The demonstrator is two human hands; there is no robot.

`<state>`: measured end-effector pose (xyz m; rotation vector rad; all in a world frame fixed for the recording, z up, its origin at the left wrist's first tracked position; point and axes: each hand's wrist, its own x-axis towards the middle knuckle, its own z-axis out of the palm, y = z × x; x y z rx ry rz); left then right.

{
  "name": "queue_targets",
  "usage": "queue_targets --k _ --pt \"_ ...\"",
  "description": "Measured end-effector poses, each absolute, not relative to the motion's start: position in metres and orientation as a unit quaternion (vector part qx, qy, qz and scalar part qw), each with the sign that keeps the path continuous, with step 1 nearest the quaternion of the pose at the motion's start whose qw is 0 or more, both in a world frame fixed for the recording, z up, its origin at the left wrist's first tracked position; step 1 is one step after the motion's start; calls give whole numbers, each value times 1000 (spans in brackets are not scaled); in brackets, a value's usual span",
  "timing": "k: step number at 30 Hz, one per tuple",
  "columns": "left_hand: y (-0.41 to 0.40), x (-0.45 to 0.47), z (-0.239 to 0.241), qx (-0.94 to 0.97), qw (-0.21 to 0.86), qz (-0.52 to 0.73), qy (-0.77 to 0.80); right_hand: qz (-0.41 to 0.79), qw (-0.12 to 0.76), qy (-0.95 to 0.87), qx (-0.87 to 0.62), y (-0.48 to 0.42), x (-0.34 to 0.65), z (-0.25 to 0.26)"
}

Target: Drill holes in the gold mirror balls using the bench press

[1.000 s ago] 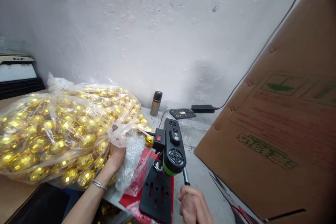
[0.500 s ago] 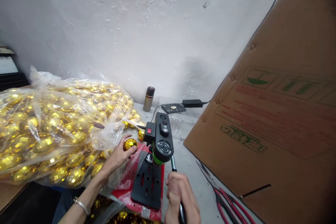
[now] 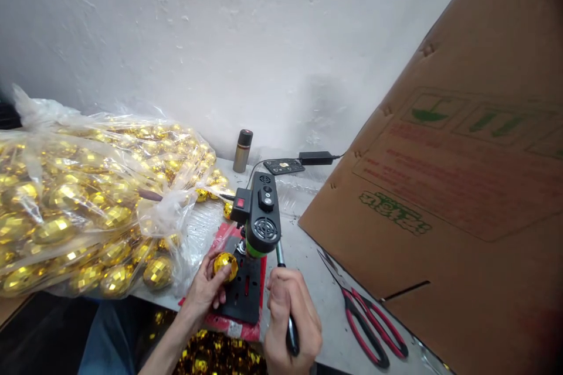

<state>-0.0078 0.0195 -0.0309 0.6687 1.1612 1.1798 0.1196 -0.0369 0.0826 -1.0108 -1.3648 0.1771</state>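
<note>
Between the thumb and fingers of my left hand is a gold mirrored ball, held over the left side of a black slotted base plate. Above that plate stands a small black bench drill press with round vents and a red switch; its lower tip is hidden from me. My right hand is wrapped round the black grip of the press's lever handle, right of the plate. Red plastic lies under the base.
A clear bag of gold balls fills the left. Red-and-black scissors lie right, beside a large cardboard box. A spray can, black power adapter and dark flat panel are near the wall. More gold pieces sit below the table edge.
My left hand has brought the gold ball down and right, from beside the press to over its base plate. My right hand stays on the lever. The view has shifted slightly.
</note>
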Motion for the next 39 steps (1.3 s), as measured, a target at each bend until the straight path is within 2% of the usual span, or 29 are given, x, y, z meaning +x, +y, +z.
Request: queue_targets --k 4,10,13,21,24,39 --pt "18 -6 -43 327 587 520 527 61 651 -622 -431 -34 124 80" --pt "19 -10 -40 278 572 574 515 21 639 -657 -399 -28 131 94" --pt "20 -11 -41 337 559 574 495 6 629 -668 -397 -25 134 106" --pt "16 -10 -73 574 368 503 532 -5 624 -676 -393 -24 136 115" --pt "16 -11 -79 610 332 489 528 0 619 -680 -394 -26 137 111" --pt "14 -19 -63 647 365 460 486 27 621 -667 -411 -30 136 101"
